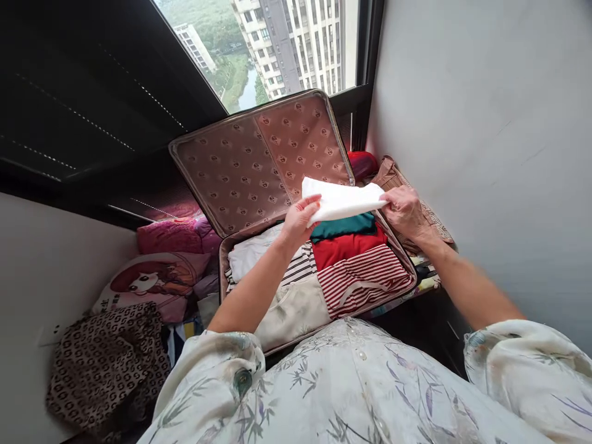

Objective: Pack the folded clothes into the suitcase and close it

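White folded cloth (345, 200) hangs above the open suitcase (319, 308), held at both ends. Going left to right: a cartoon-print pillow (152, 280) lies beside the case; the left hand (300, 221) has its fingers pinched on the cloth's left edge; under the cloth lie green (345, 226), red (346, 246) and striped garments (363, 277); the right hand (404, 211) has its fingers clamped on the right corner.

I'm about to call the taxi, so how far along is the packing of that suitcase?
Mostly done, it seems: the open suitcase already holds folded clothes, among them a red striped top, a green garment and white pieces. In hand: the left hand and right hand hold a folded white cloth over the pile. Left: laying it in; the lid stands open.
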`<move>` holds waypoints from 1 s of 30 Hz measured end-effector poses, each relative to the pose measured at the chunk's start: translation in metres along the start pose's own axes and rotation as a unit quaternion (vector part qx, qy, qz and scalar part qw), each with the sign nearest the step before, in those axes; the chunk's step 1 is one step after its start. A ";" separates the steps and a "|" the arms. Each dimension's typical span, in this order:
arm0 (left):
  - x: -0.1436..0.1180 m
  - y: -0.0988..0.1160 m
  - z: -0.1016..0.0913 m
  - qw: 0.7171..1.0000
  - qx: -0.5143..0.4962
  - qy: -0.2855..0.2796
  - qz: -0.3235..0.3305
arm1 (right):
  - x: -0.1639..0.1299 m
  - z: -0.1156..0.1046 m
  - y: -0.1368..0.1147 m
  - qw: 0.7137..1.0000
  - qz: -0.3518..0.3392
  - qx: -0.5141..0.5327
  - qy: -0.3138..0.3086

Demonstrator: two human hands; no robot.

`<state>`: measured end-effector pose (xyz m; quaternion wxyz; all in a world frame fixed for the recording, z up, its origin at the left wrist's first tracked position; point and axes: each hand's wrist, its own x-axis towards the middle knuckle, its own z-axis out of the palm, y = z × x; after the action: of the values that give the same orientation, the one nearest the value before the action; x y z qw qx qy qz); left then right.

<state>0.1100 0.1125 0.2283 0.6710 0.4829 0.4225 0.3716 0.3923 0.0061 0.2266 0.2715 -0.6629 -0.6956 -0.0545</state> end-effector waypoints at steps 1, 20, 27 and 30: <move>-0.008 -0.016 0.000 1.000 0.009 0.008 -0.010 | -0.010 0.008 0.001 1.000 -0.006 -0.007 -0.012; -0.051 -0.160 0.021 0.683 0.709 -0.049 0.168 | -0.097 0.146 -0.023 0.981 0.076 -0.051 -0.173; -0.027 -0.227 0.010 0.731 0.673 -0.084 0.080 | -0.097 0.190 0.004 0.944 0.164 -0.073 -0.278; -0.027 -0.229 0.012 0.758 0.641 -0.097 0.074 | -0.100 0.187 0.004 0.948 0.158 -0.096 -0.259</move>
<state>0.1321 0.0253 0.0159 0.2124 0.8633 0.4576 0.0136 0.3366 -0.0013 0.0221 0.0217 -0.7785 -0.6199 0.0963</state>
